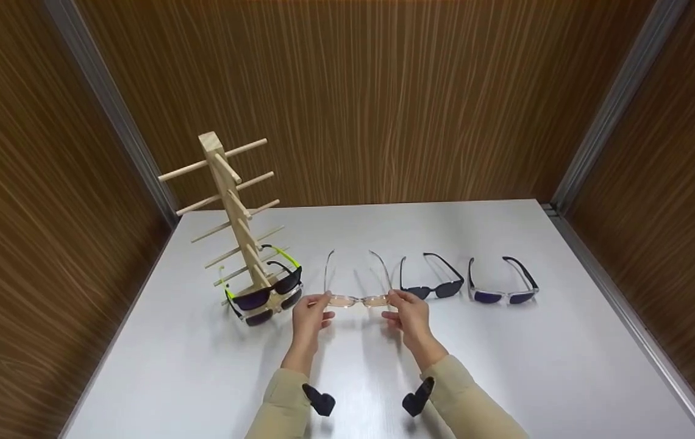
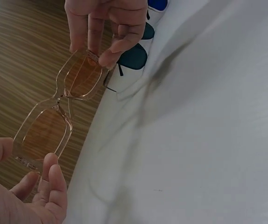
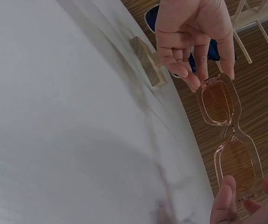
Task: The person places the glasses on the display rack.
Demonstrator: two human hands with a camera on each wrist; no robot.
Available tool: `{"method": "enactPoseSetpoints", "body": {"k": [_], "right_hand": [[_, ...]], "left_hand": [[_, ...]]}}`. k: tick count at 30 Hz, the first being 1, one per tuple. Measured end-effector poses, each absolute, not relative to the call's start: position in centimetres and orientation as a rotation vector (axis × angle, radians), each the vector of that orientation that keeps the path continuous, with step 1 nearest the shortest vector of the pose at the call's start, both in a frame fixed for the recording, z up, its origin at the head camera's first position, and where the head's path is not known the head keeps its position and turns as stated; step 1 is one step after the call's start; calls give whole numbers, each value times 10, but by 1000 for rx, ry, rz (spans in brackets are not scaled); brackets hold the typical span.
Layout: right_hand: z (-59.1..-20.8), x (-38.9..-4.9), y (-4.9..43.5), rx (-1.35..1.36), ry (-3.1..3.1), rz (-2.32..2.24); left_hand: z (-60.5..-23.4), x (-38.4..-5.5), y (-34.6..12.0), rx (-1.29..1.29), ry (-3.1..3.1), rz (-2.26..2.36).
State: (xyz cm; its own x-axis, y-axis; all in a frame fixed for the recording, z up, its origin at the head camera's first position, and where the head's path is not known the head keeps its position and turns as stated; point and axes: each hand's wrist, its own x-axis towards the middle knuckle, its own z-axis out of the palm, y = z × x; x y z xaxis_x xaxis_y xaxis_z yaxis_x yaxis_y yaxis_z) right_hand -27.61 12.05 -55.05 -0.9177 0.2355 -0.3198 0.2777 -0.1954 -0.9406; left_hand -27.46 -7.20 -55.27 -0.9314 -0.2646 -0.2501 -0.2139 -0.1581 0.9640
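Note:
A pair of clear-framed sunglasses (image 1: 342,301) with orange-tinted lenses is held above the table between both hands. My left hand (image 1: 309,316) pinches the frame's left corner, while my right hand (image 1: 411,316) pinches its right corner. The temples are unfolded and point away from me. In the left wrist view, the orange lens (image 2: 45,133) lies between the two hands. The right wrist view shows the same sunglasses (image 3: 236,161) with fingertips at both ends of the frame.
Left of the hands stands a wooden peg rack (image 1: 238,219), with black-and-yellow sunglasses (image 1: 255,299) and a clear-framed pair (image 1: 259,319) low on it. To the right, black sunglasses (image 1: 447,289) and dark-lensed clear-framed sunglasses (image 1: 521,297) lie on the white table (image 1: 567,366).

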Motion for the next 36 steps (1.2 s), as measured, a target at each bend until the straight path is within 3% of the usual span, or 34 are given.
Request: {"method": "enactPoseSetpoints", "body": {"k": [36], "right_hand": [[-523,-270,130,461,2023,-2379]], "left_hand": [[-520,-255,-73,437,-1900,-2473]]}}
